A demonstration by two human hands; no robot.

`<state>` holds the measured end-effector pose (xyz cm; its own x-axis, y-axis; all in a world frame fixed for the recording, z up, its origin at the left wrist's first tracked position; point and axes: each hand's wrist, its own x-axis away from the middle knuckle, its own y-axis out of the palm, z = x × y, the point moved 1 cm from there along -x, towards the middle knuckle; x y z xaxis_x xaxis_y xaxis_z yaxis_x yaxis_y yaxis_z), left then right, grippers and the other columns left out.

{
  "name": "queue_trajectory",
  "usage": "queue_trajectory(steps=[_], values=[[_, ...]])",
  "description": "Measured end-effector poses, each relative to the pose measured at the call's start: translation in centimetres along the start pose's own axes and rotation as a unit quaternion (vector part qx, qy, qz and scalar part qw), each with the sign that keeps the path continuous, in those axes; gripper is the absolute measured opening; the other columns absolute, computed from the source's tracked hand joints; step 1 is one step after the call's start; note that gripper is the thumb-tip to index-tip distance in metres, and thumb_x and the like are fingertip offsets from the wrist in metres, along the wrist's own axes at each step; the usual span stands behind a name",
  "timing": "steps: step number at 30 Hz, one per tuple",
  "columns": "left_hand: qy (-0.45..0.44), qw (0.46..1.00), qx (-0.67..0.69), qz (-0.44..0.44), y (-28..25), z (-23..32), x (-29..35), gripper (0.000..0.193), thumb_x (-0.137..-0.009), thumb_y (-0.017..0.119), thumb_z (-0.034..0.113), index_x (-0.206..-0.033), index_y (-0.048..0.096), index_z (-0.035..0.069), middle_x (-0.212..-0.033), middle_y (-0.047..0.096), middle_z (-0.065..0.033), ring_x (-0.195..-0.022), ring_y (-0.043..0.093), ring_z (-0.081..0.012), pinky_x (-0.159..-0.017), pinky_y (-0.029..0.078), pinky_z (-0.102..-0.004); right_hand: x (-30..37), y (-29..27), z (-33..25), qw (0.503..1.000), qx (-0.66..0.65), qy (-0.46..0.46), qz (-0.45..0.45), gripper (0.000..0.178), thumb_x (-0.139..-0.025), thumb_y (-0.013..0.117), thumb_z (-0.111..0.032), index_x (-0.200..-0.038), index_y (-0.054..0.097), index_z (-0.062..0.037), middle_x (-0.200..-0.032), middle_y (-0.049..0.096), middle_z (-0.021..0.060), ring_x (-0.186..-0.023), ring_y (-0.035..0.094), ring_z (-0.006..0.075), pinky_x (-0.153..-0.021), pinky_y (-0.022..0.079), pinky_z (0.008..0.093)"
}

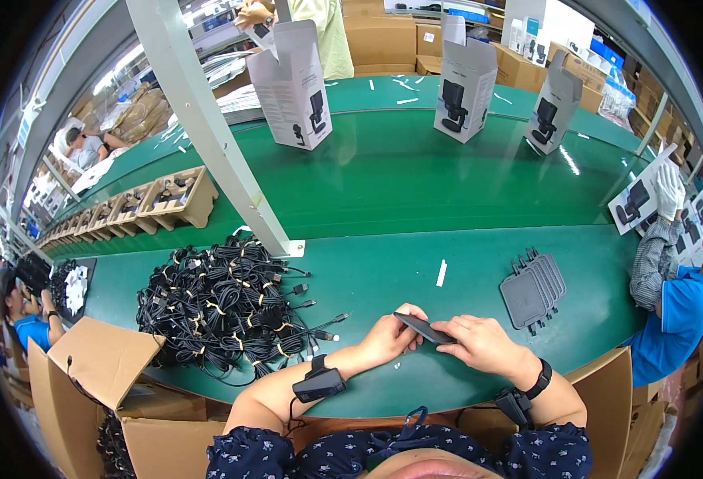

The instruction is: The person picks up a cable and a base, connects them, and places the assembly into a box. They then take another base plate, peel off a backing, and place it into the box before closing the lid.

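My left hand and my right hand are both closed on a thin dark grey flat plate above the near part of the green table. The left fingers pinch its left end, while the right thumb and fingers grip its right end. To the right of my hands lies a fanned stack of dark grey rectangular plates with small tabs on their edges. On the left is a big heap of black cables, coiled and tied with tan bands. A white paper strip lies beyond my hands.
A metal post stands behind the cables. Open white printed boxes stand on the green conveyor, with a row of pulp trays at left. Cardboard boxes flank me. A gloved co-worker handles a box at right.
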<state>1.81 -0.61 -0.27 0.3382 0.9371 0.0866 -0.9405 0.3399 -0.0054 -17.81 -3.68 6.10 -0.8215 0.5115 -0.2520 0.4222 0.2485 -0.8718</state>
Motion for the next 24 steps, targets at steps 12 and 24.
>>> queue_trajectory(steps=[12,24], values=[[0.005,1.0,0.006,0.0,0.02,-0.24,-0.05,0.024,-0.087,0.04,-0.005,-0.108,0.045,0.005,-0.078,0.054,-0.0032,-0.061,0.053,-0.0064,-0.049,0.042,-0.0193,0.02,0.02,0.0,1.0,0.001,-0.002,-0.002,0.035,-0.076,0.067,-0.022,-0.106,0.056,-0.0079,-0.078,0.061,0.007,-0.071,0.061,0.0255,-0.061,0.049,0.0343],[0.009,1.0,-0.005,0.019,0.09,-0.17,-0.01,0.021,-0.088,0.04,-0.003,-0.107,0.046,0.006,-0.075,0.054,-0.0025,-0.06,0.053,-0.0064,-0.051,0.043,-0.0198,-0.14,-0.48,-0.29,0.999,0.013,0.013,-0.043,0.035,-0.076,0.066,-0.023,-0.107,0.056,-0.0072,-0.082,0.061,0.009,-0.075,0.061,0.0264,-0.065,0.05,0.0347]])
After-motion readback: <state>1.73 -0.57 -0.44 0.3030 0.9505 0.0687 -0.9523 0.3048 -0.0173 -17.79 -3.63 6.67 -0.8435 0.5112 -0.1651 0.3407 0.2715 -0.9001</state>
